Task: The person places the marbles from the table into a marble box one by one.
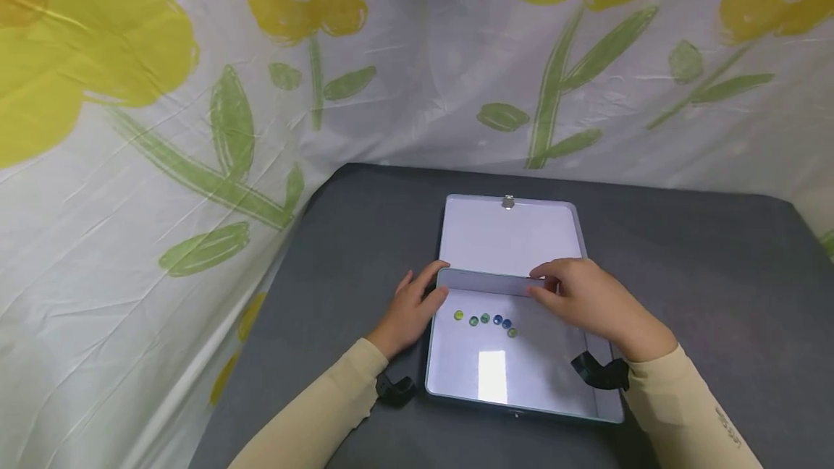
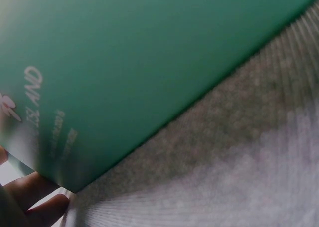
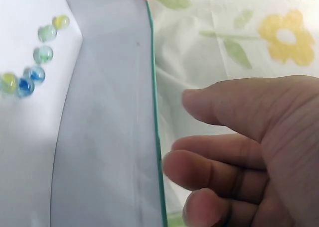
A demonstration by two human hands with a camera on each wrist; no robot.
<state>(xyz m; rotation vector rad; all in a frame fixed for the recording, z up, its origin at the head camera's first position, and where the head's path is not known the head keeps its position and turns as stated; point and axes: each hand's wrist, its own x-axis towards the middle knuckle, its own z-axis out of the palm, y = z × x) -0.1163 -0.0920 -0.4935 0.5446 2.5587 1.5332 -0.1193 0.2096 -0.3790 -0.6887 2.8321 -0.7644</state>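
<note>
A shallow metal box point(image 1: 449, 375), white inside and green outside, lies with its hinged lid point(image 1: 508, 230) folded back. Several glass marbles point(image 1: 498, 319) in yellow, green and blue form a loose curved row on its floor. My left hand point(image 1: 407, 313) grips the far left corner, thumb and fingers on either side of the wall. In the left wrist view its fingers point(image 2: 47, 207) reach past the corner of the green outer face point(image 2: 149, 77). My right hand point(image 1: 583, 302) is at the far rim point(image 3: 157, 132), thumb and fingers apart; whether a fingertip touches it, I cannot tell.
The box is on a dark grey table cover point(image 1: 710, 295). A white curtain point(image 1: 417, 85) with yellow flowers hangs behind the table and along its left side. A small metal clasp point(image 1: 508, 202) is on the lid's far edge. Black wrist mounts point(image 1: 599, 371) sit near the box.
</note>
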